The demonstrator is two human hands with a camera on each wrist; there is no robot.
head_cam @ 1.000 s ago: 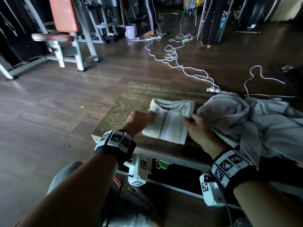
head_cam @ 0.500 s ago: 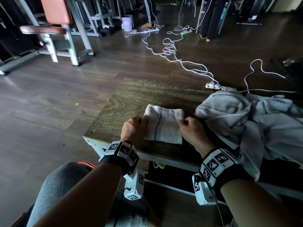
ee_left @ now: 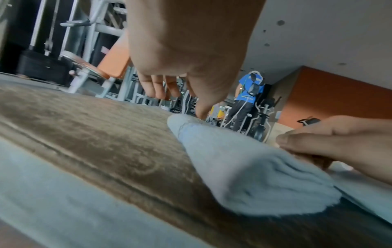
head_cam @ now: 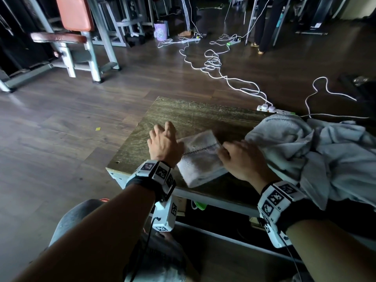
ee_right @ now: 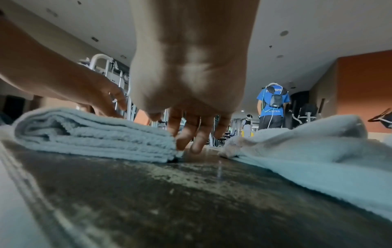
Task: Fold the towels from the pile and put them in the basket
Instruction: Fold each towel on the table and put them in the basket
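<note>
Risk of layers slipping apart on lifting: folded white terry towel (head_cam: 200, 157) flanked by left hand (head_cam: 163, 142), fingers spread, and right hand (head_cam: 242, 157), fingers straight, neither gripping.

Folded towel (ee_left: 244, 167) on the brown table (ee_left: 95, 134), just under the left hand's fingers (ee_left: 200, 109), right hand (ee_left: 339, 142) on its far side

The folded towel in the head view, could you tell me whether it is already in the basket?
No, the folded towel lies on the wooden table between both hands, and no basket shows.
</note>
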